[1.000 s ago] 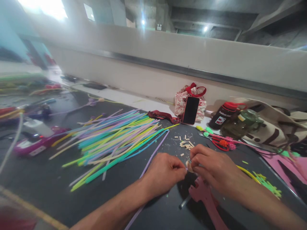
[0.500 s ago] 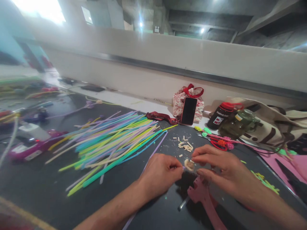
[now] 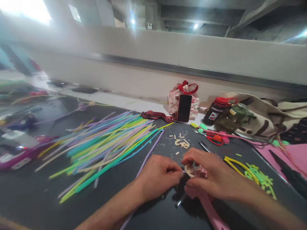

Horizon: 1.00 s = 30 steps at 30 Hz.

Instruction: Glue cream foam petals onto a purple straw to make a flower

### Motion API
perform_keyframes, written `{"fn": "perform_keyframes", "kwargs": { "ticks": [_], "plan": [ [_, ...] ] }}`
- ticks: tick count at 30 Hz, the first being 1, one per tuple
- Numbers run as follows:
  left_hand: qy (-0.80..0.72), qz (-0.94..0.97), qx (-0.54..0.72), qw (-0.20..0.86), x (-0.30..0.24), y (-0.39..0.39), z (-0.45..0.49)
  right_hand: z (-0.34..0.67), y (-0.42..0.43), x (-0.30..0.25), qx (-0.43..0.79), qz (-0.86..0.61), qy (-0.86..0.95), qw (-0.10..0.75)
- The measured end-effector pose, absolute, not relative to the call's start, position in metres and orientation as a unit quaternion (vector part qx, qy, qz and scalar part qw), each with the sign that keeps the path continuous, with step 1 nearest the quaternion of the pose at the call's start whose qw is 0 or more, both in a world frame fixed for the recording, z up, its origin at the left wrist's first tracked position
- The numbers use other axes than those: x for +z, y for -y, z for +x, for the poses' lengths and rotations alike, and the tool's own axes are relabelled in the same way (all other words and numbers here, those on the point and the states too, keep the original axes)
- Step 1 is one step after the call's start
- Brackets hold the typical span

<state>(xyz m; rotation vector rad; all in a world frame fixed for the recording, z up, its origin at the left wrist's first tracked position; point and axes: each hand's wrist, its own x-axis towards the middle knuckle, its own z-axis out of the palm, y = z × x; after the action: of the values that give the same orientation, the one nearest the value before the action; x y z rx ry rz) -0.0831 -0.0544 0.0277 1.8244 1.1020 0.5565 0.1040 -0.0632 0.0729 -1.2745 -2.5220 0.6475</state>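
Observation:
My left hand (image 3: 159,172) is closed in a pinch, with the tip of a thin lavender piece (image 3: 184,172) just showing at its fingertips. Right beside it, the thumb and fingers of my right hand (image 3: 208,169) curl around a small cream ring-shaped piece (image 3: 190,171). Some crinkled pink material (image 3: 201,172) shows inside the right hand. Beneath that hand lies a pink tool (image 3: 206,204) with a long handle, partly hidden, and a short metal rod (image 3: 181,200) sticks out beside it. A lavender stick (image 3: 150,153) runs underneath my left wrist.
Many coloured sticks (image 3: 103,143) lie to the left. Small cream cut pieces (image 3: 183,143) sit ahead, beside red-handled scissors (image 3: 213,139). Yellow-handled pliers (image 3: 254,177) and green bits (image 3: 261,179) lie right. A phone (image 3: 184,108), bottles (image 3: 216,110) and a bag (image 3: 259,118) stand behind.
My right hand has come in toward my left, its thumb and fingers now around the cream piece. The yellow-handled pliers have come into view. The camera has shifted slightly.

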Motion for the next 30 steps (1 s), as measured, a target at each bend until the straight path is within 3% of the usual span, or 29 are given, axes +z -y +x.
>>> {"fn": "perform_keyframes", "kwargs": {
  "ticks": [23,30],
  "plan": [
    [-0.442,0.733,0.224,0.466,0.0250,0.0537,-0.0834,0.1062,0.0567,0.0663,0.200,-0.369,0.896,0.145],
    [-0.456,0.699,0.269,0.482,0.0309,0.0522,-0.0832,0.1130,0.0621,0.0726,0.200,-0.424,0.859,0.207]
  ]
}}
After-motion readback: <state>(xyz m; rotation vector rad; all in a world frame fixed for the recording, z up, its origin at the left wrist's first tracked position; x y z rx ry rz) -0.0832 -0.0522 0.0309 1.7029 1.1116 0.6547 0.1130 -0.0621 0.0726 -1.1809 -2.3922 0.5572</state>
